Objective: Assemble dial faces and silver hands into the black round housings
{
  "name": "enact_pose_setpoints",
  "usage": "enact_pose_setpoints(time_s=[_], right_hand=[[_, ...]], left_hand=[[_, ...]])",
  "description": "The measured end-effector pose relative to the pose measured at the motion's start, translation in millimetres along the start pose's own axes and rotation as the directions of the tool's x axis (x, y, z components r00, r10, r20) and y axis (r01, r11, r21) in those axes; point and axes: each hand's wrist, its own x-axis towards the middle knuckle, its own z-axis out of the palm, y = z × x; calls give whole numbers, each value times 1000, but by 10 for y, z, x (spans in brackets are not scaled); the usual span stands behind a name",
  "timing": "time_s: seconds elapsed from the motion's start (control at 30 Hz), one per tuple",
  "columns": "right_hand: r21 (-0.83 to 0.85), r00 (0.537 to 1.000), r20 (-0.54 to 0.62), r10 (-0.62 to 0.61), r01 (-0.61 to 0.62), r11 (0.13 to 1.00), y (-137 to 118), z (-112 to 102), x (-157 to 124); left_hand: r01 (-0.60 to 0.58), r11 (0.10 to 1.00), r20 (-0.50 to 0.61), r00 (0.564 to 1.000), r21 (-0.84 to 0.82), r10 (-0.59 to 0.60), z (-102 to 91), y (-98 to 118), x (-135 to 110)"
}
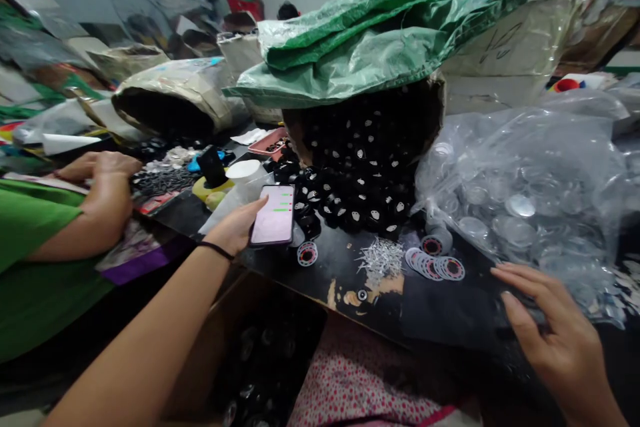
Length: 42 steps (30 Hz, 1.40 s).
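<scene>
My left hand (235,227) is closed round a smartphone (273,217) with its lit screen facing up, the thumb along its edge. My right hand (555,327) lies open at the table's right side, fingers stretched toward a clear plastic bag (525,180) full of clear round discs. Between the hands are a pile of small silver pins (380,259), a fanned row of printed discs (435,264) and a single printed disc (307,253) by the phone. Behind them, many black round parts (360,180) spill from a box on its side.
A green plastic sheet (370,47) drapes over the box. At left a co-worker in a green top rests an arm (107,200) near piles of small parts. A yellow tape roll (210,190) and a pink tray (270,141) stand nearby. Below the table edge sits a box of black parts (270,347).
</scene>
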Motion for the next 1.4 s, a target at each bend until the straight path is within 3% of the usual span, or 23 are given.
enact_pose_setpoints(time_s=[0.2, 0.33, 0.43, 0.5, 0.6, 0.7, 0.8, 0.9, 0.97, 1.03, 1.07, 1.1, 1.13, 1.17, 1.23, 1.3, 1.33, 1.4], right_hand=[[13, 995, 102, 11, -12, 1000, -11, -10, -231], [-13, 992, 128, 4, -2, 1000, -34, -141, -320], [-54, 997, 40, 72, -69, 996, -73, -302, -357], [-42, 993, -6, 115, -116, 992, -132, -318, -333], [63, 993, 118, -23, 16, 998, -259, -168, -236], [166, 962, 228, -149, 112, 980, -339, 16, -140], [193, 963, 263, -68, 16, 981, -326, 105, -87], [230, 944, 329, 13, -93, 969, -307, 180, -51], [263, 904, 417, 98, -223, 939, -335, 269, -19], [313, 830, 526, 187, -393, 865, -396, 381, 15], [333, 790, 573, 219, -469, 818, -433, 434, 31], [346, 759, 605, 242, -524, 778, -469, 480, 46], [353, 740, 621, 257, -557, 752, -501, 515, 59], [351, 732, 626, 268, -571, 742, -523, 536, 72], [335, 733, 630, 257, -555, 762, -518, 544, 105], [316, 735, 649, 194, -494, 810, -429, 520, 158], [280, 741, 645, 184, -453, 847, -352, 504, 192], [75, 759, 597, 261, -376, 923, -155, 481, 268]], left_hand=[[-197, 976, 88, 978, 92, 189, -62, -105, 49], [-445, 872, 135, 895, 203, 425, -7, -156, -9], [-624, 705, 253, 782, 338, 570, 207, -309, -216], [-710, 558, 385, 703, 430, 598, 458, -544, -327], [-791, 325, 613, 608, 518, 505, 848, -991, -319], [-816, 121, 702, 553, 565, 449, 1044, -1272, -153], [-816, -13, 737, 516, 579, 437, 1051, -1296, 5], [-809, -83, 745, 489, 582, 453, 1014, -1250, -47], [-810, -102, 737, 465, 578, 490, 994, -1291, -286], [-845, -86, 747, 413, 527, 521, 978, -1426, -652], [-890, -53, 786, 371, 454, 494, 971, -1521, -846], [-913, -8, 828, 367, 409, 423, 964, -1624, -1024], [-913, 56, 837, 393, 403, 380, 957, -1724, -1173], [-883, 145, 805, 467, 446, 367, 948, -1812, -1286], [-744, 381, 699, 658, 549, 280, 925, -1931, -1402], [-492, 660, 558, 819, 567, 132, 908, -1983, -1411], [-346, 782, 503, 863, 518, 48, 906, -1993, -1399], [-69, 933, 436, 894, 352, -98, 923, -1997, -1386]])
